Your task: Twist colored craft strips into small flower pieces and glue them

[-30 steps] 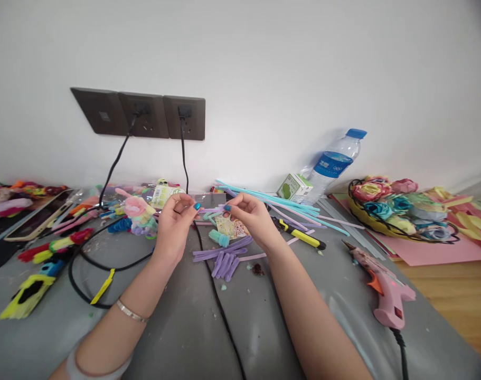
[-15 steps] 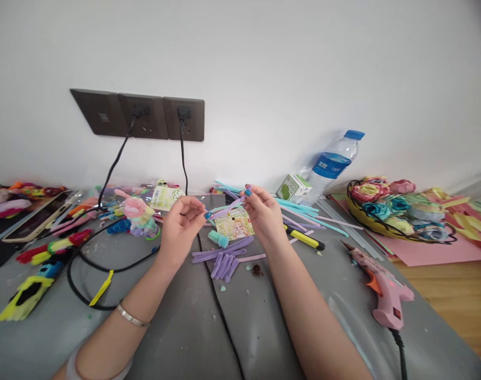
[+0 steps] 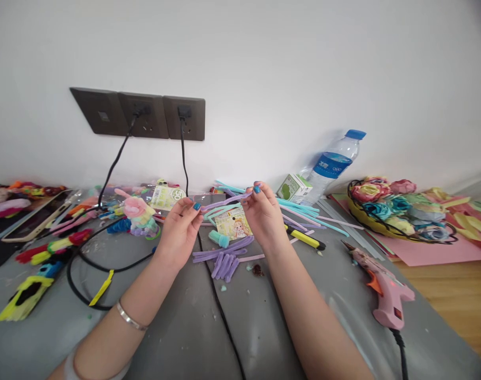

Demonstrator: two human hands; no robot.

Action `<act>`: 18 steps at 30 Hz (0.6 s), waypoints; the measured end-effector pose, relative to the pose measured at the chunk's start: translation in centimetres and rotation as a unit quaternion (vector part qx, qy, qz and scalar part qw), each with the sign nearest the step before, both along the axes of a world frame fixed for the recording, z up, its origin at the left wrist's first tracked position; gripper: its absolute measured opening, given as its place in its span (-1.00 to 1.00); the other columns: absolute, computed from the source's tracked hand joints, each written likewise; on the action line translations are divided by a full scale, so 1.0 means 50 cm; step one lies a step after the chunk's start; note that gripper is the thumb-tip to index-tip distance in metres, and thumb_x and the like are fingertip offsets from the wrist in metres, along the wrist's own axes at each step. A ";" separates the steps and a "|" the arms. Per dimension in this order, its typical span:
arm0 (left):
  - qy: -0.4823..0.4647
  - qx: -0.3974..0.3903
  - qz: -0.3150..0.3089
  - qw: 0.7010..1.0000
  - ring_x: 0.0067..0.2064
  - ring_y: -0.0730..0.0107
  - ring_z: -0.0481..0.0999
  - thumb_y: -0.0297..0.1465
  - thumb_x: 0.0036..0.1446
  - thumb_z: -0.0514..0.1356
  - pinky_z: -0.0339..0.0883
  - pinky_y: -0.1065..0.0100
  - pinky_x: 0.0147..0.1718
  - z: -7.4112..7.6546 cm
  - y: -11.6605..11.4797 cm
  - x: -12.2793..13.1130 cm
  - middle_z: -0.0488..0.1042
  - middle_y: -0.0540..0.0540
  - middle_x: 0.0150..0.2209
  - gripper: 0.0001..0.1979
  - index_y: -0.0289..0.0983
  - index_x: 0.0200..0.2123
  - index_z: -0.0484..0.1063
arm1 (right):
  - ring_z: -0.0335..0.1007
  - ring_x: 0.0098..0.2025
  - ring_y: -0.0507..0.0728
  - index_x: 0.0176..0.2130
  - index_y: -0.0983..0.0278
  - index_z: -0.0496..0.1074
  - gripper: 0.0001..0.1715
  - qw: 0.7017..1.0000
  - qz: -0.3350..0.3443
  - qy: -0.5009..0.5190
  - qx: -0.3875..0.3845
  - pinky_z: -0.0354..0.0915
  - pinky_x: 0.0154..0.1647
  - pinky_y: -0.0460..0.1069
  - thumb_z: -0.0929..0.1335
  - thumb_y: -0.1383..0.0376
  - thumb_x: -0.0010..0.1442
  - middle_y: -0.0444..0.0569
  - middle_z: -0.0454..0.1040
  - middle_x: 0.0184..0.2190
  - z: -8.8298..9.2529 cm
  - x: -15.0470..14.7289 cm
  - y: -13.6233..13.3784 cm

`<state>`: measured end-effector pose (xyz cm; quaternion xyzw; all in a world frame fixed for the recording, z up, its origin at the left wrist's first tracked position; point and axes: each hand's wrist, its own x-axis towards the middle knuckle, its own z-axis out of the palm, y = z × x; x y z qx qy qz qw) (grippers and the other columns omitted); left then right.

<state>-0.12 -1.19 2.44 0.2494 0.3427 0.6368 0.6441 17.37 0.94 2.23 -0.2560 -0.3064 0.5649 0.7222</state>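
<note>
A purple pipe cleaner [image 3: 223, 202] stretches between my two hands above the table. My left hand [image 3: 180, 229] pinches its left end between thumb and fingers. At the other end, my right hand [image 3: 263, 215] is closed on it, thumb and fingertips together. Below them lie several folded purple pipe cleaners [image 3: 225, 266] and a few straight purple ones [image 3: 228, 250]. A light blue pipe-cleaner roll [image 3: 218, 239] and a printed card with a cartoon figure [image 3: 235, 224] sit just behind these.
A pink glue gun [image 3: 386, 293] lies at the right, with a yellow cutter [image 3: 305, 238] nearer the middle. Behind are a water bottle [image 3: 332, 166], a small green-white box [image 3: 294, 187] and a basket of paper flowers [image 3: 355, 211]. Black cables [image 3: 220, 303] cross the grey table [image 3: 177, 338].
My left hand has moved slightly left and its fingers have shifted along the purple pipe cleaner, which is now drawn out longer between both hands. My right hand has turned a little.
</note>
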 end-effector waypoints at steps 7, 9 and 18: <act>0.054 0.031 -0.189 0.980 -0.38 0.42 0.46 -0.17 -0.08 0.42 0.41 0.42 -0.42 0.002 -0.008 -0.012 0.45 -0.05 -0.38 -0.70 -0.27 -0.46 0.50 | 0.34 -0.41 0.04 -0.33 0.17 0.49 -0.68 0.987 0.098 -0.125 -0.031 0.31 -0.31 -0.03 0.55 0.12 -0.07 -0.17 0.44 -0.49 -0.004 0.010 -0.004; 0.089 0.030 -0.217 0.972 -0.38 0.38 0.45 -0.05 -0.01 0.34 0.39 0.41 -0.45 -0.001 -0.006 -0.017 0.46 -0.11 -0.40 -0.61 -0.29 -0.51 0.52 | 0.34 -0.42 0.05 -0.33 0.18 0.52 -0.70 0.978 0.126 -0.163 -0.017 0.28 -0.32 -0.02 0.55 0.11 -0.06 -0.15 0.47 -0.49 -0.005 0.006 -0.009; 0.285 0.079 -0.229 0.927 -0.56 0.49 0.34 -0.14 -0.04 0.38 0.19 0.48 -0.61 -0.017 -0.008 -0.009 0.41 -0.01 -0.55 -0.69 -0.28 -0.43 0.53 | 0.43 -0.37 0.08 -0.30 0.21 0.51 -0.72 0.951 0.156 -0.266 0.022 0.29 -0.27 -0.01 0.51 0.10 0.05 -0.11 0.56 -0.44 -0.014 -0.006 -0.016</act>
